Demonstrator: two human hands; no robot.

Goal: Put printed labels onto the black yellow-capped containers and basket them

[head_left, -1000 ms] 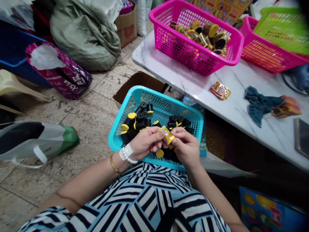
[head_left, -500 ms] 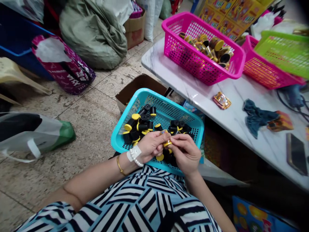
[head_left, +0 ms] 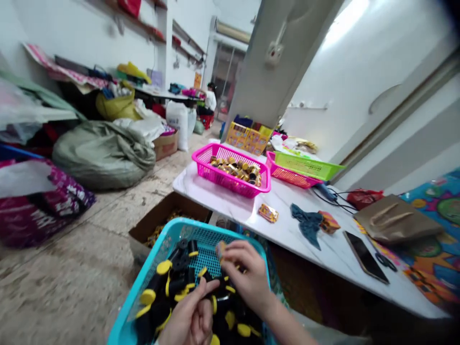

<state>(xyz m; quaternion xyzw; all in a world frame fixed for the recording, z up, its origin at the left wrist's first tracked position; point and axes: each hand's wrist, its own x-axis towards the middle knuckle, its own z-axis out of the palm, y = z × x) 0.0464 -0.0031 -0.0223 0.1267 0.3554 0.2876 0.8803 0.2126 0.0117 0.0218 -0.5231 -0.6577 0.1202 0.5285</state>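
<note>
A teal basket [head_left: 168,235] sits in front of me at the bottom of the view, holding several black spools with yellow caps [head_left: 179,273]. My right hand [head_left: 247,278] hovers over the basket and pinches a small wrapped piece [head_left: 220,249] at its fingertips. My left hand [head_left: 192,318] is lower, at the frame's bottom edge, with its fingers curled and the thumb pointing toward the right hand. What it holds is blurred.
A white marble table [head_left: 287,235] runs to the right, carrying a pink basket of wrapped spools [head_left: 230,184], a green basket [head_left: 305,165], a blue cloth [head_left: 309,225], a phone [head_left: 364,256] and a brown bag [head_left: 395,218]. An open cardboard box [head_left: 158,215] and a green sack [head_left: 104,153] lie on the floor.
The view has swung up from my lap to the room. My hands have come apart; the right one has lifted away with the small piece, the left has dropped lower.
</note>
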